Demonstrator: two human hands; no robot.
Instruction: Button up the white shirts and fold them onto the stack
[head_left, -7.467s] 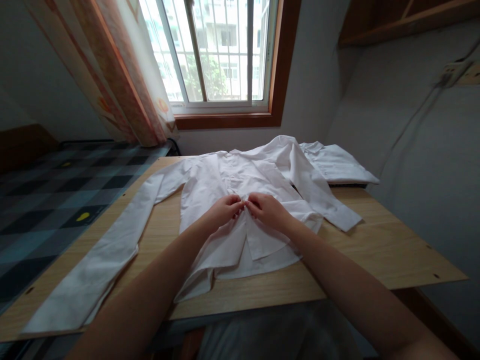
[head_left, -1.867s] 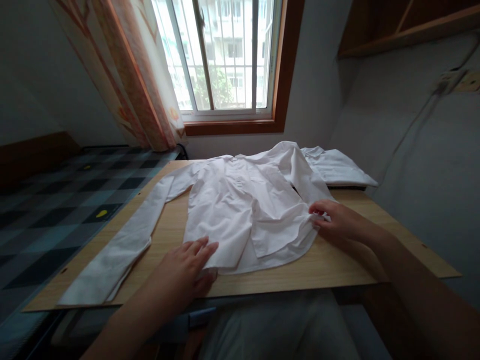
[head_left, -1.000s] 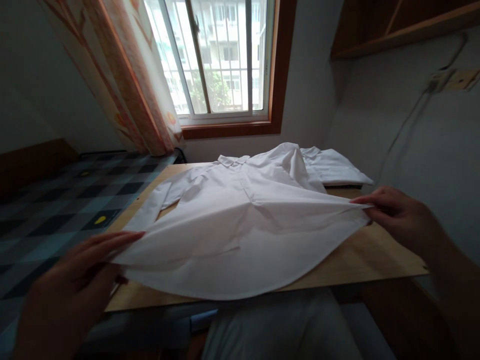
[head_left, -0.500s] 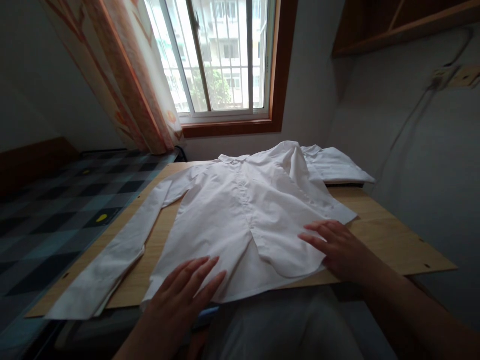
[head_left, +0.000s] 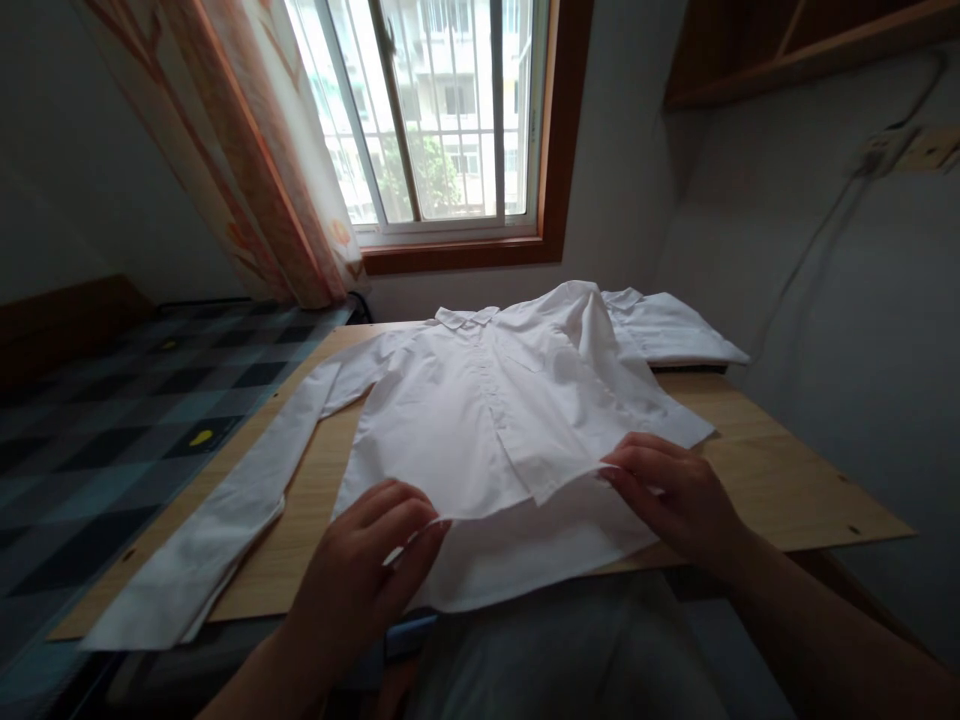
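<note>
A white button-up shirt [head_left: 450,420] lies front side up, its collar toward the window. My left hand [head_left: 371,560] pinches the front hem at the lower left, between thumb and fingers. At the lower right, my right hand [head_left: 671,495] pinches the same front hem. Between the two hands the hem is lifted a little, and the back panel shows flat beneath it. One sleeve [head_left: 247,490] stretches down the left side of the board. The other sleeve is bunched near the right shoulder.
The shirt lies on a wooden board [head_left: 780,460]. A folded white shirt [head_left: 675,330] sits at the board's far right. To the left is a bed with a checked cover [head_left: 150,400]. A curtain [head_left: 262,180] and a window [head_left: 442,120] are behind; a shelf [head_left: 810,60] hangs upper right.
Both hands have closed from spread fingers onto the front hem. They have raised and straightened it, and the two front edges now lie together where they were splayed apart.
</note>
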